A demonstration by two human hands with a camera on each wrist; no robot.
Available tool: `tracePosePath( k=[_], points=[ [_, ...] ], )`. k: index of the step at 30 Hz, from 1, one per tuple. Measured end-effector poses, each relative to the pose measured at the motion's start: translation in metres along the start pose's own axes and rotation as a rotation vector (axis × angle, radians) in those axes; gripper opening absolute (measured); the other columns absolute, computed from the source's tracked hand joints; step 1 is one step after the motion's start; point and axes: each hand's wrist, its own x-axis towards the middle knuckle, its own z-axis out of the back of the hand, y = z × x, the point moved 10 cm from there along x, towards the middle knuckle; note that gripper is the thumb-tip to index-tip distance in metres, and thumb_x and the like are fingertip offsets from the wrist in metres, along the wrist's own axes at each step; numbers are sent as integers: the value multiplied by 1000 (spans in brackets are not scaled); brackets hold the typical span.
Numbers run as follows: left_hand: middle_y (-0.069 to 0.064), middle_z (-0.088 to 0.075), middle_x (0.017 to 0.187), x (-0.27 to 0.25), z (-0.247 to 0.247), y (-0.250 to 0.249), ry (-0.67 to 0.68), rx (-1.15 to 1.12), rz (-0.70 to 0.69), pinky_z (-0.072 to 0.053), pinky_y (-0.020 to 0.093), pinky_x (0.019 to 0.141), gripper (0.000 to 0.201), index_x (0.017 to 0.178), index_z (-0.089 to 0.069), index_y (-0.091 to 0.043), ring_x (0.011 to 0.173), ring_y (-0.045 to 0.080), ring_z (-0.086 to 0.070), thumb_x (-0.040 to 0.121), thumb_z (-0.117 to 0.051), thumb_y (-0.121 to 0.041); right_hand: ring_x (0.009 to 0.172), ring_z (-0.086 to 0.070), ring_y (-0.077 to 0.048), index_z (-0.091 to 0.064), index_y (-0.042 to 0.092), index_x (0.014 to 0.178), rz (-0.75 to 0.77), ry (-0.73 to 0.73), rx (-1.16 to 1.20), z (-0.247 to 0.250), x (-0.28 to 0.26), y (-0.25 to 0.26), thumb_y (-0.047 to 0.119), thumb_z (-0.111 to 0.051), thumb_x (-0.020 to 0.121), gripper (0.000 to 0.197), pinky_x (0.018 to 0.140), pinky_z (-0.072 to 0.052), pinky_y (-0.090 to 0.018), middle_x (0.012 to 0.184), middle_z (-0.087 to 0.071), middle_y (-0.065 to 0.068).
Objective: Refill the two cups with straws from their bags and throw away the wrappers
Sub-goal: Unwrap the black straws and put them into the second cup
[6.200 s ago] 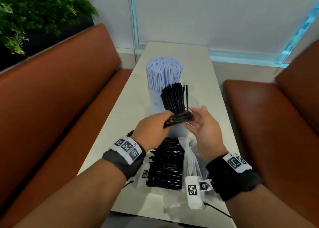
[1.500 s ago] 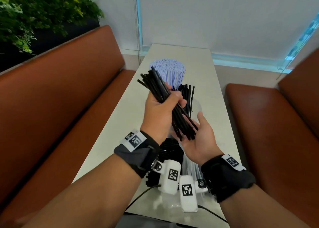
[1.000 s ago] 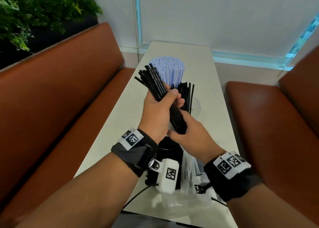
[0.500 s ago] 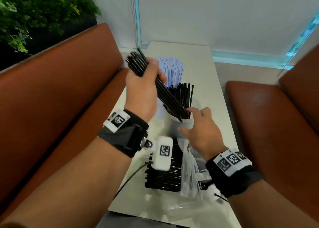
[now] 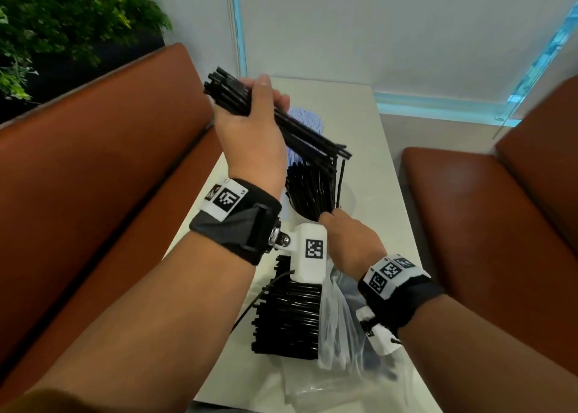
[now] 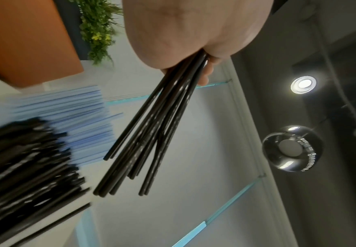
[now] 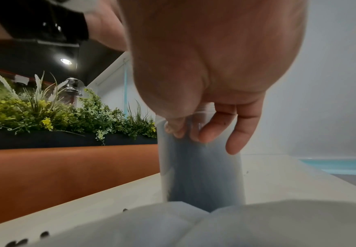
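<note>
Mid-refill of the near cup (image 7: 200, 170) at frame centre: the left hand (image 5: 253, 137) grips a slanted bundle of black straws (image 5: 300, 131) above it, the right hand (image 5: 347, 240) pinches its rim; next, tips must drop inside

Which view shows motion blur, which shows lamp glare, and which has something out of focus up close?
Left wrist: the cup's black straws smear with motion blur, and a ceiling lamp glares. Right wrist: the plastic bag nearest the lens is soft. Head: mostly sharp.
</note>
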Motion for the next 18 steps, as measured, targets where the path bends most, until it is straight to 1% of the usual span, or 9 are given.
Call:
tracePosePath(
  k=[2, 3, 5, 8, 10, 12, 14, 16, 18],
  points=[
    [6, -61, 67, 2, -13, -9, 36, -62, -25, -56, 39, 68, 13, 87, -53, -14, 62, 25, -64, 94, -62, -9, 72, -47, -20, -35, 29, 92, -19, 24, 11, -1, -1, -1, 21, -54, 97, 21, 60, -35, -33, 92, -36, 7],
    [5, -61, 66, 0, -18, -7, 49, -81, -10, -56, 41, 69, 13, 86, -53, -14, 61, 25, -63, 93, -62, -9, 74, -49, -20, -36, 28, 92, -30, 42, 15, -2, -1, -1, 22, -54, 97, 20, 61, -37, -33, 94, -37, 6],
    [4, -60, 66, -6, -22, 11, 55, -82, 75, -56, 42, 69, 12, 87, -53, -12, 60, 25, -62, 94, -62, -9, 79, -54, -21, -39, 26, 97, -44, 72, 10, -2, -1, -1, 23, -55, 96, 16, 63, -42, -35, 97, -40, 5],
    [4, -60, 66, -16, -8, 47, -1, 18, 209, -56, 39, 66, 12, 92, -50, -10, 61, 25, -60, 97, -61, -10, 86, -56, -23, -42, 24, 101, -34, 72, 8, 0, -3, 2, 28, -51, 99, 10, 66, -43, -37, 98, -40, 5],
    [0, -60, 63, -16, 9, 63, -48, 129, 241, -55, 37, 63, 13, 92, -49, -11, 59, 23, -60, 97, -60, -10, 88, -57, -26, -45, 21, 104, -14, 48, 8, 1, -3, 4, 29, -48, 101, 10, 69, -47, -39, 100, -41, 3],
    [-5, -61, 61, -11, 23, 70, -52, 246, 228, -56, 36, 63, 14, 89, -49, -15, 59, 20, -62, 95, -61, -13, 88, -59, -28, -46, 19, 106, -5, 33, 13, -1, -2, 3, 28, -46, 102, 10, 68, -49, -40, 101, -41, 2],
    [-3, -63, 66, -6, 29, 70, -8, 410, 158, -55, 36, 66, 14, 86, -51, -20, 62, 16, -64, 92, -64, -19, 85, -58, -26, -44, 21, 102, -21, 18, 30, -3, 0, -1, 30, -44, 105, 9, 67, -50, -40, 98, -39, 4],
    [0, -64, 73, -5, 30, 70, 43, 543, 97, -52, 31, 69, 17, 82, -51, -25, 65, 13, -63, 90, -66, -25, 82, -57, -25, -36, 25, 95, -19, -1, 25, -5, 2, -2, 33, -43, 106, 15, 66, -51, -41, 95, -38, 5],
    [-4, -62, 74, -3, 33, 70, 50, 586, 69, -50, 26, 69, 19, 80, -51, -27, 66, 11, -62, 88, -68, -28, 78, -55, -24, -32, 27, 91, -18, -13, 26, -5, 2, -2, 35, -42, 106, 19, 64, -50, -40, 93, -37, 5]
  ],
)
